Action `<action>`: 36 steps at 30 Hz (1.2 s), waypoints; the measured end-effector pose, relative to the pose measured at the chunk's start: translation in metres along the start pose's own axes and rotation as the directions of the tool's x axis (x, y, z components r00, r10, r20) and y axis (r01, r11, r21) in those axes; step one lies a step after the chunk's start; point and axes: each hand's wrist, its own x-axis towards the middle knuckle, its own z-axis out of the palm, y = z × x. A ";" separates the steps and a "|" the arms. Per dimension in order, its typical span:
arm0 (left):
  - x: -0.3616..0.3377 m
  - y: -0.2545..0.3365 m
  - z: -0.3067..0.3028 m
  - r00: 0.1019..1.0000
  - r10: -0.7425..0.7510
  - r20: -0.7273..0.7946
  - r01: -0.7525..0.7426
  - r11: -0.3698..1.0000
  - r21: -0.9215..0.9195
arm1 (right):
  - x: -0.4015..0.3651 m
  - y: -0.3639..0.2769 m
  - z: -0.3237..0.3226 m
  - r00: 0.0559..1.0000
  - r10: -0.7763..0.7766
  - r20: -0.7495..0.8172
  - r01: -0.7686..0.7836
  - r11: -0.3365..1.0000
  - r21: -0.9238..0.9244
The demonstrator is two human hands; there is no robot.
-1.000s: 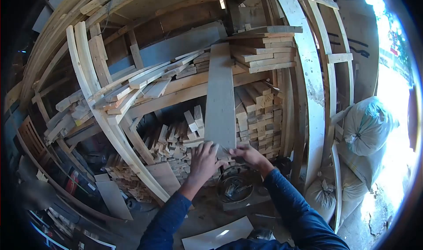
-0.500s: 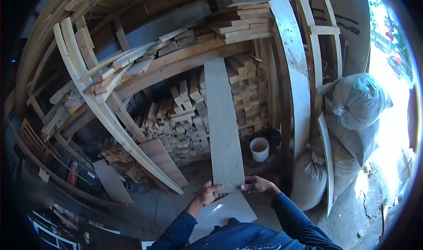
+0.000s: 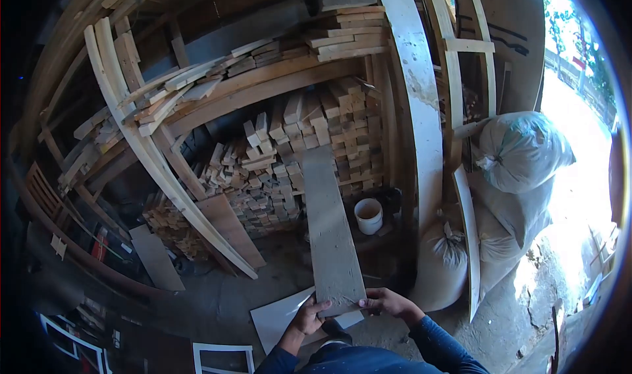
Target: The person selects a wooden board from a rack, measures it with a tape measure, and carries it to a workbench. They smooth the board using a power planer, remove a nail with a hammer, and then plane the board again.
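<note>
From afar I see the left hand (image 3: 308, 318) pinch one near corner of the long board (image 3: 332, 232), thumb on top; the right hand (image 3: 394, 304) pinches the other; the board points at the wood pile (image 3: 355, 137); a white bucket (image 3: 368, 217) stands nearby.

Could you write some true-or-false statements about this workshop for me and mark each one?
1. The left hand and right hand both hold the long board at its near end. True.
2. The white bucket stands left of the long board. False: it stands to the right.
3. Tied sacks are piled on the right side. True.
4. The sleeves are bright yellow. False: they are dark blue.
5. Stacked timber shows beyond the board's far end. True.
</note>
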 end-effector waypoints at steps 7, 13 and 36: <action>-0.015 -0.051 0.013 0.951 -0.308 0.023 0.305 0.927 -0.218 | -0.046 0.051 0.015 0.960 0.251 -0.121 -0.206 0.932 0.299; 0.043 -0.081 0.026 0.844 -0.533 -0.059 0.504 0.827 -0.251 | -0.064 0.092 0.004 0.885 0.402 -0.234 -0.152 0.725 0.672; 0.429 -0.258 0.147 0.930 -0.186 0.317 -0.309 0.071 0.948 | -0.269 0.427 0.256 -0.121 0.805 -0.581 -0.479 0.465 0.745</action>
